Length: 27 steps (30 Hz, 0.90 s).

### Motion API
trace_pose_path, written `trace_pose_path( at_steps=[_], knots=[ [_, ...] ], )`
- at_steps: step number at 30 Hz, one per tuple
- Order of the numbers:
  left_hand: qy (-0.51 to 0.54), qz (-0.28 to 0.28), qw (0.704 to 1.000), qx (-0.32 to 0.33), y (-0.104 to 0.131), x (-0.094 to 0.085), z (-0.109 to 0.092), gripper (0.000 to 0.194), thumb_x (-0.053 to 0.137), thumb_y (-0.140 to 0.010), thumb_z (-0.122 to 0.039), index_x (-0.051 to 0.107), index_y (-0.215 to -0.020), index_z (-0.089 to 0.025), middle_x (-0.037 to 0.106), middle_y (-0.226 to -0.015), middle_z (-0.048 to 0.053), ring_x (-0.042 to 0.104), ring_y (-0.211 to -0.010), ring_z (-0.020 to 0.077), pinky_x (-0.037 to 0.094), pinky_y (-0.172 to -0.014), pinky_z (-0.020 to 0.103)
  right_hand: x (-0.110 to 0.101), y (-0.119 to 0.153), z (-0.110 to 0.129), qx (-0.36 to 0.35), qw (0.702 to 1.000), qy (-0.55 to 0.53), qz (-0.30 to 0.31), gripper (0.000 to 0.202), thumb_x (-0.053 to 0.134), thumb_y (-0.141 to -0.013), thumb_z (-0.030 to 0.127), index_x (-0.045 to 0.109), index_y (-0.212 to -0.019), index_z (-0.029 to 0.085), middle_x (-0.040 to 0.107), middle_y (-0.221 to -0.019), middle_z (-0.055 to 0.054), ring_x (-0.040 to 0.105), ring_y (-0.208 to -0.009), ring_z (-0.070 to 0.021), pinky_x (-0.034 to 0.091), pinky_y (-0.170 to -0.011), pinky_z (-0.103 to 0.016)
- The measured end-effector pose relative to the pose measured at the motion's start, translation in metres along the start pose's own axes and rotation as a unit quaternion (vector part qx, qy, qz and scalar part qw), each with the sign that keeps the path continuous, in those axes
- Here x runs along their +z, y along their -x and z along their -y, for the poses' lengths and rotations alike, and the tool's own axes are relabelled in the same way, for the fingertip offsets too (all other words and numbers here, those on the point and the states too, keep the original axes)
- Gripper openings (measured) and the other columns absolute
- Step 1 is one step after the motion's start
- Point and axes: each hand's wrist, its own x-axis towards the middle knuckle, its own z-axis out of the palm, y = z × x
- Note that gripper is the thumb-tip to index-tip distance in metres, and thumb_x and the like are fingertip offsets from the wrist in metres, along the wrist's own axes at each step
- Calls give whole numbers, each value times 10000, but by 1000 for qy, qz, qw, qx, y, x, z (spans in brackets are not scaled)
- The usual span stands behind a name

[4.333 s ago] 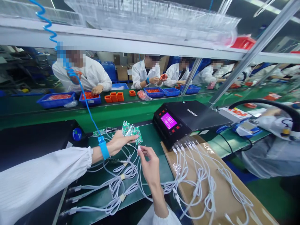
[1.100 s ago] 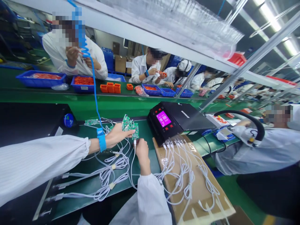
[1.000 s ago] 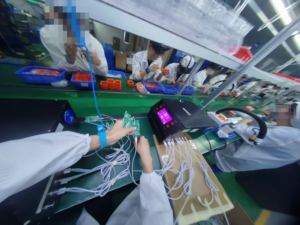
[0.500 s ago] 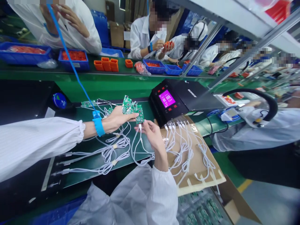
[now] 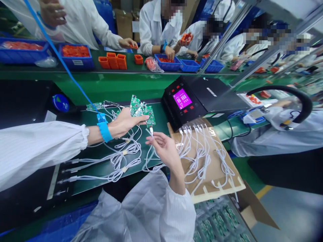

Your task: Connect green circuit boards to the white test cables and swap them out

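Note:
My left hand grips a few green circuit boards, fanned out, with the thumb lying across the front one. A white cable's plug sits at the lower edge of the front circuit board. Just below that plug, my right hand has its fingers curled around the white cable; the exact contact is partly hidden. A blue wrist strap with a blue cord circles my left wrist. Bundled white cables lie on the green bench under my hands.
A black tester with a lit purple screen stands right of the boards, its white cables running over a cardboard sheet. Another black box is at left. Across the bench, co-workers handle orange parts beside blue bins. Boards in trays lie lower right.
My right hand has slid down from the plug onto the cable below it. My left hand still holds the boards. Across the bench, a co-worker's arm has reached out to the orange parts.

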Motion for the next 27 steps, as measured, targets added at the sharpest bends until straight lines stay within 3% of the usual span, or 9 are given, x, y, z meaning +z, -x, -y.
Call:
trace_pose_path(
  at_steps=[5,9,15,20,27],
  knots=[
    [-27,24,999,20,-2,-3,1,380,924,-620,-292,568,-636,-159,611,-702,30,643,-732,192,612,-864,434,-11,17,2,-28,989,136,-42,299,575,-977,375,727,-1167,201,788,-999,-94,767,-915,-223,595,-885,-393],
    [-121,31,990,67,3,-4,-1,337,882,-698,-390,640,-696,-155,677,-713,64,673,-720,234,590,-740,390,-11,21,18,-67,976,122,-170,392,595,-972,438,727,-1248,192,758,-852,-47,698,-684,-157,584,-698,-315],
    [-211,61,965,139,21,1,-1,374,866,-724,-436,697,-914,-161,724,-786,28,665,-738,210,529,-705,325,10,10,33,-210,919,169,-288,338,599,-986,414,765,-1200,211,703,-872,-35,620,-737,-132,536,-715,-286],
    [-235,97,956,145,25,3,5,326,804,-791,-430,703,-956,-168,759,-924,51,688,-849,236,529,-726,328,19,4,31,-256,886,204,-329,218,644,-962,337,778,-1063,196,629,-845,-24,593,-723,-118,541,-730,-285],
    [-194,138,963,123,26,5,5,266,748,-840,-397,712,-962,-163,760,-952,50,689,-889,230,541,-770,323,20,1,27,-262,881,204,-337,151,672,-935,292,751,-1002,182,639,-911,-44,595,-731,-118,553,-719,-288]
  ],
)
